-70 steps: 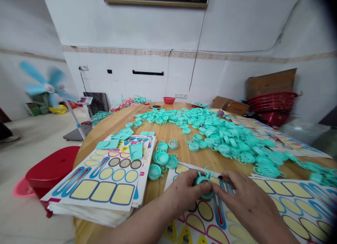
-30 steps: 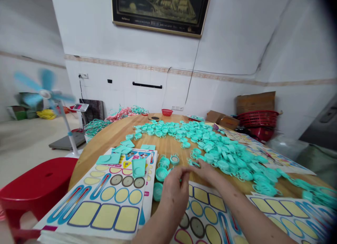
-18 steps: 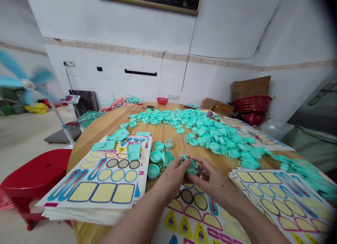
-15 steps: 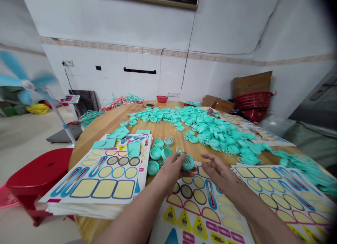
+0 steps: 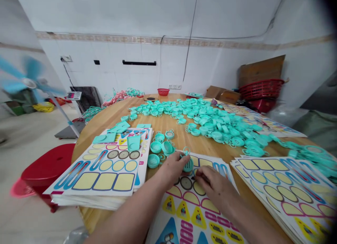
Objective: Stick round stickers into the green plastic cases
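Two hands (image 5: 171, 168) (image 5: 213, 188), one fan (image 5: 28, 83), one stool (image 5: 50, 163)

White tiled wall (image 5: 105, 73) with beige border strip (image 5: 158, 40); pale floor (image 5: 34, 166); blue standing fan (image 5: 28, 83); red stool (image 5: 50, 159); stacked red baskets (image 5: 262, 89) at right.

Both bare arms come in from the bottom and reach out over the tabletop (image 5: 163, 121). The left arm (image 5: 123, 216) goes up and to the right. The left hand (image 5: 172, 168) is bent at the wrist, with its fingers curled forward. The right arm (image 5: 252, 224) goes up and to the left. The right hand (image 5: 212, 188) is just beside the left hand, palm down, with fingers bent.
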